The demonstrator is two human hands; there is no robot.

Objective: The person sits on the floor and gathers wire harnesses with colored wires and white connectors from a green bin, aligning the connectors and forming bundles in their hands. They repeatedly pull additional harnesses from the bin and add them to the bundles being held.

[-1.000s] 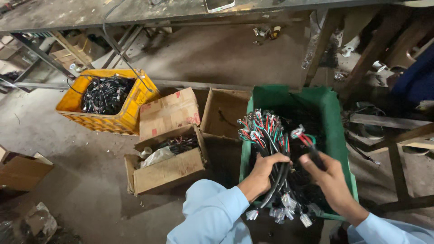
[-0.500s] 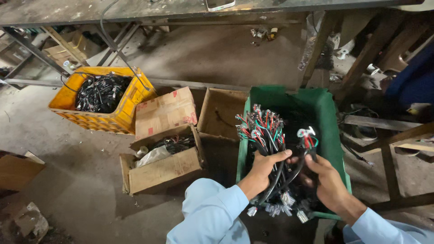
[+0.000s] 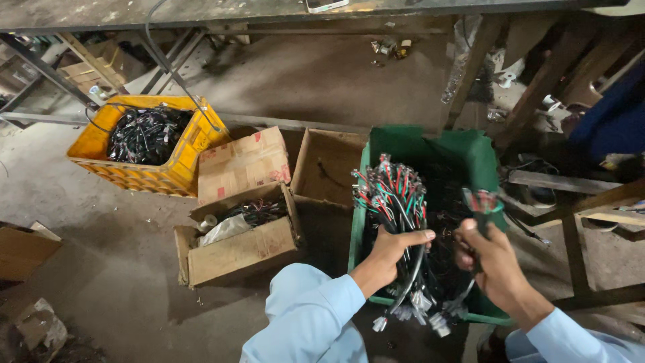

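My left hand grips a thick bundle of wire harnesses with red, green and black wires fanned out at the top and white connectors hanging below. My right hand holds a smaller wire harness with red and green ends, just to the right of the bundle. Both hands are over a green plastic crate that holds more dark wires. Light blue sleeves cover both my arms.
A yellow crate full of black wires stands at the left. Open cardboard boxes sit between it and the green crate. More cardboard lies at far left. A workbench edge and wooden legs run along the top.
My right hand has pulled its small harness to the right, away from the big bundle. The left hand has kept its grip on the bundle. The view has shifted slightly.
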